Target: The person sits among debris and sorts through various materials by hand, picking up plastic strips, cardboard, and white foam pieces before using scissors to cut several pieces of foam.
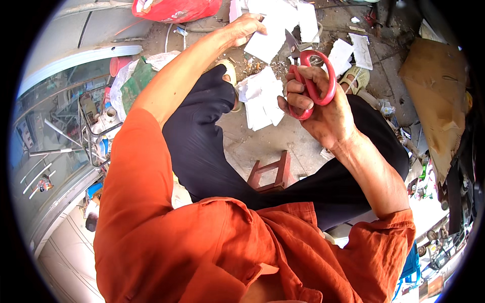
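Observation:
My right hand (322,102) holds a pair of scissors (308,75) with red handles, the dark blades pointing away from me and a little apart. At the upper middle, my left hand (246,29) reaches over the ground with its fingers at the edge of a white sheet piece (269,43); whether it grips the piece I cannot tell. More white pieces lie around it. A stack of torn white pieces (261,98) rests on the ground between my feet, and others (341,53) lie by my right shoe.
A red bag (178,9) stands at the top left. Below my lap is a small red-brown wooden stool (271,170). Brown cardboard (435,94) leans at the right beside mixed clutter. A glass-fronted case (57,113) and a metal frame are at the left.

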